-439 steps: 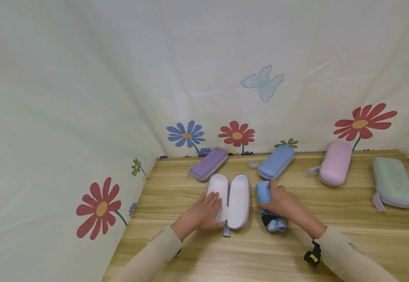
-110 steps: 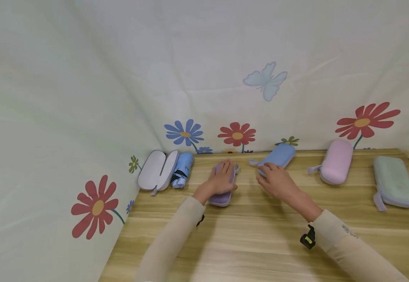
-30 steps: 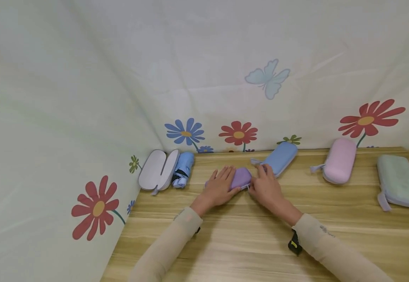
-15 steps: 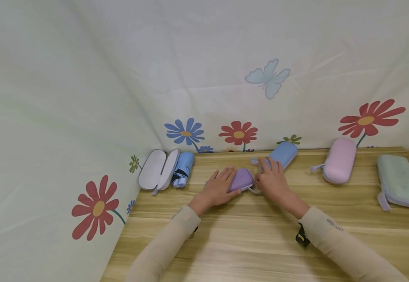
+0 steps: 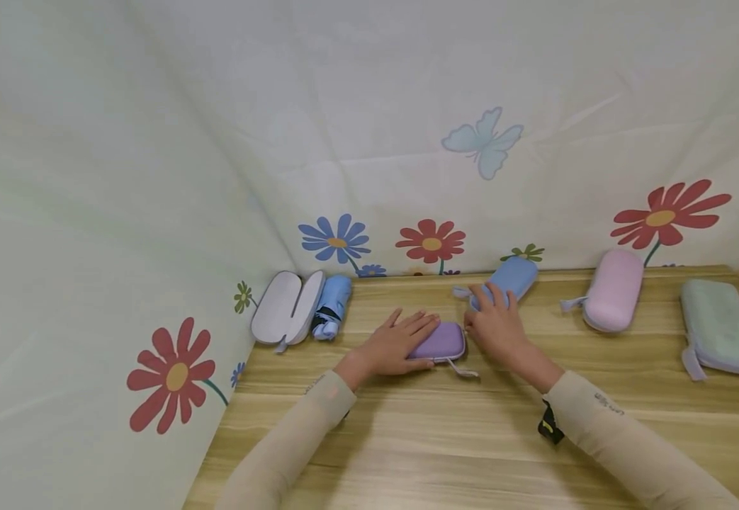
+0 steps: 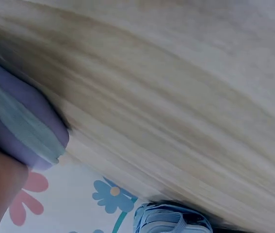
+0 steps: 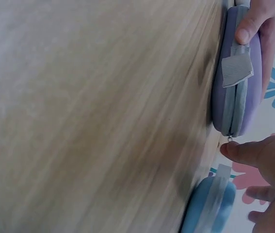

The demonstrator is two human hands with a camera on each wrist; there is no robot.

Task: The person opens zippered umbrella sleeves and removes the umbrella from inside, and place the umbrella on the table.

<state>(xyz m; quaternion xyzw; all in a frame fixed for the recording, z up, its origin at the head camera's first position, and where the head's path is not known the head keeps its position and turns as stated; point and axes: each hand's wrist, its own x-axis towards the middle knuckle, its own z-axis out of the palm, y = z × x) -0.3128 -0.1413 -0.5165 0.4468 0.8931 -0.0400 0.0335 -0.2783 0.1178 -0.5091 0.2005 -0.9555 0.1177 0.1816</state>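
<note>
In the head view my left hand (image 5: 395,345) lies over the left part of a closed purple zip case (image 5: 441,341). Its fingers cross the top and, in the right wrist view, its thumb grips the seam side. A grey pull strap (image 7: 237,69) hangs loose from that side. My right hand (image 5: 498,329) is at the case's right end, fingertips pinching a tiny metal zipper pull (image 7: 230,139); part of that pinch is hidden. Its other fingers spread over the near end of a blue zip case (image 5: 517,276). In the left wrist view the purple case (image 6: 18,116) appears at the left.
At the far left lie an opened case (image 5: 276,308) with pale lining and a folded blue umbrella (image 5: 332,304) beside it. Pink (image 5: 614,290) and pale green (image 5: 721,326) zip cases lie to the right. A flower-printed curtain (image 5: 369,142) borders the wooden table (image 5: 420,453).
Earlier the purple case was brought to the middle, and the opened case and umbrella went far left. In the last second it turned and shifted slightly nearer; the strap came free of my right hand.
</note>
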